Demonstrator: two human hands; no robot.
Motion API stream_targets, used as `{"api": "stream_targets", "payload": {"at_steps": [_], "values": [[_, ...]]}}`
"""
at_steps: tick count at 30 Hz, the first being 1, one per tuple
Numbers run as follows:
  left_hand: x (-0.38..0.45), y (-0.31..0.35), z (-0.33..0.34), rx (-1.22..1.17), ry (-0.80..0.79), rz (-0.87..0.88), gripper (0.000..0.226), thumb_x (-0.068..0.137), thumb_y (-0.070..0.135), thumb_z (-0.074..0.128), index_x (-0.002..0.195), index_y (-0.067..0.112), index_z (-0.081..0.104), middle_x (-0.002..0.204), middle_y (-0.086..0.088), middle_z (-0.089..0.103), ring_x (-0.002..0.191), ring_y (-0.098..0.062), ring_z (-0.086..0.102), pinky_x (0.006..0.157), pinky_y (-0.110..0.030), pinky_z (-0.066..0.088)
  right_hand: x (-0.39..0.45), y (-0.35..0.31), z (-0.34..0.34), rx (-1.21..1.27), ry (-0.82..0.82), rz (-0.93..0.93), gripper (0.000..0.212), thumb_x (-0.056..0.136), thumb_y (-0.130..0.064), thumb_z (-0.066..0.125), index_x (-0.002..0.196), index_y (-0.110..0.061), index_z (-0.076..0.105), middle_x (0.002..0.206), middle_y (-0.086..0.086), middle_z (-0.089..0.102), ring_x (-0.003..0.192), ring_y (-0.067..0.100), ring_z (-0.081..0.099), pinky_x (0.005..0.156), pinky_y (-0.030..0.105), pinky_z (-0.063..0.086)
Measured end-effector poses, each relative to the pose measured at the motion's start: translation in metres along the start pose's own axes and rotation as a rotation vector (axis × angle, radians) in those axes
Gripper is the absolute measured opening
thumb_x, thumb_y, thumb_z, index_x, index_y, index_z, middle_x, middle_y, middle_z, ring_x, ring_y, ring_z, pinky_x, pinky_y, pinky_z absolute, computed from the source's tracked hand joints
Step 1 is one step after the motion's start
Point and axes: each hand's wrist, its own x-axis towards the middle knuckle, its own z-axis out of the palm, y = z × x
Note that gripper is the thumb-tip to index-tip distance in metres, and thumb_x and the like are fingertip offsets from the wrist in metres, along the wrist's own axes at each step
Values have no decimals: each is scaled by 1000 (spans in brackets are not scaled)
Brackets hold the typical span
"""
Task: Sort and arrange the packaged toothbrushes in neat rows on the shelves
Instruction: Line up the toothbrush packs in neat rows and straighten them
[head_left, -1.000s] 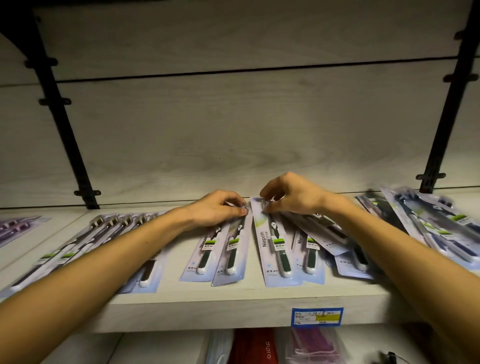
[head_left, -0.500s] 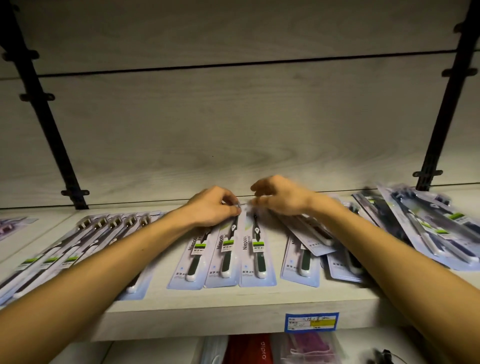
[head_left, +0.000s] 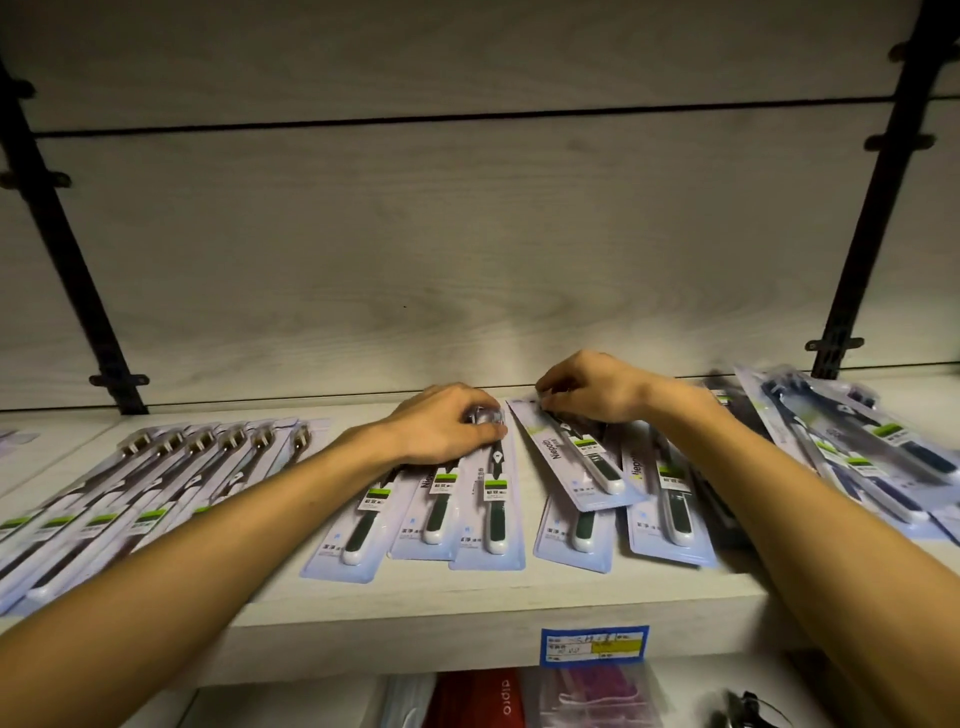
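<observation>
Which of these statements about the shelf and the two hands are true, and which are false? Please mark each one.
1. Both hands rest at the far ends of the packs. True: left hand, right hand.
2. The right hand holds a tilted toothbrush pack that overlaps others. True.
3. The price label on the shelf edge is red. False: it is blue with a yellow patch.
4. The packs at far right lie in a neat row. False: they are piled askew.
5. The shelf is glass. False: it looks like pale wood.
</observation>
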Motion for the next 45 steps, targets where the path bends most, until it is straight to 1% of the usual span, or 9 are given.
{"api": "stream_targets", "payload": {"at_steps": [5,9,12,15,19,25,29,35,45], "values": [[-1,-10,4,-121,70,-14,31,92,53,63,114,32,69,106,10,65,100,-14,60,81,-31,48,6,-3,13,-123,8,61,33,99,-39,51,123,-21,66,126,7,66,116,30,57,101,39,47],[3,-18,2,-439,102,-147,4,89,33,73,91,31,70,100,1,72,99,-20,66,93,-35,51,6,-8,23,-207,58,71,38,99,-49,48,122,-22,62,126,7,64,120,32,51,100,41,42],[3,-20,1,-561,127,-175,6,89,22,74,87,26,71,100,-7,74,94,-20,67,96,-36,51,2,-15,27,-211,66,46,39,95,-55,53,116,-25,64,122,5,66,118,30,52,97,40,41],[1,-19,1,-498,87,-124,3,90,27,73,93,27,72,97,2,74,99,-19,68,96,-32,51,-1,-26,25,-141,21,-1,43,92,-59,57,117,-25,66,119,3,68,112,27,59,98,40,47],[-7,-11,1,-190,55,-62,25,93,45,64,112,31,69,109,5,71,101,-17,64,91,-32,51,-13,-18,2,-23,57,4,59,96,-49,58,141,-12,50,134,8,62,120,27,58,102,38,46],[-8,-6,1,-36,94,54,42,96,50,56,132,27,61,134,2,61,120,-21,56,99,-38,47,-37,11,-13,-268,22,156,44,94,-53,56,121,-20,65,122,6,67,111,30,60,96,41,49],[-6,-6,0,-35,83,49,35,93,44,62,125,32,65,122,7,68,103,-11,60,87,-29,48,-42,10,-9,-246,103,59,38,92,-53,60,118,-27,69,116,-1,71,106,24,63,90,36,51],[-11,-15,-2,-109,119,13,27,93,42,65,117,30,69,111,12,70,103,-12,65,92,-36,53,-40,14,-16,-178,47,-26,41,89,-31,70,129,-21,66,119,-2,71,97,13,62,80,22,42],[-10,11,8,-42,153,60,46,89,56,64,128,32,64,117,7,66,103,-13,59,85,-34,51,-21,-7,14,-53,103,-146,35,91,-21,68,126,-14,68,118,4,72,103,17,68,95,32,52]]}}
